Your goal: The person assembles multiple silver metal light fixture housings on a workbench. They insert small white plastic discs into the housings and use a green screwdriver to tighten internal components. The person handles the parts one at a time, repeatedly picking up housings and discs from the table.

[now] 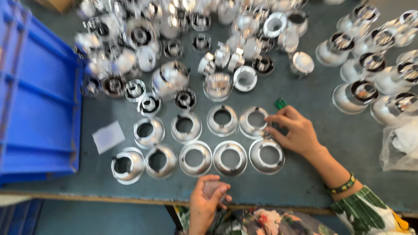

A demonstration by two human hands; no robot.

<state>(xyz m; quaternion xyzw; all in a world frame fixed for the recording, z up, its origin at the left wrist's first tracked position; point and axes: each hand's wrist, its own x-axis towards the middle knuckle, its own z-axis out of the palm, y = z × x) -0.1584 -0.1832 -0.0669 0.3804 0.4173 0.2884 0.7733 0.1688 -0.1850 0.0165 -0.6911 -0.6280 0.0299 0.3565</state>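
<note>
Grey-blue worktable [313,174], blue plastic crate [35,95] at left, bright light

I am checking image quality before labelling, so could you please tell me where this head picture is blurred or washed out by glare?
In the head view, the heap of silver parts at the top is motion-smeared with blown highlights; the rows of silver rings nearer the right hand are sharper; the left hand and its small clear piece are slightly soft.

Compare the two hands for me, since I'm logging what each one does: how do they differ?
The left hand is at the table's near edge, pinching a small pale disc; the right hand reaches further out, fingertips on a silver ring. The right wrist wears a dark band; the left shows none. Both are bare.
</note>
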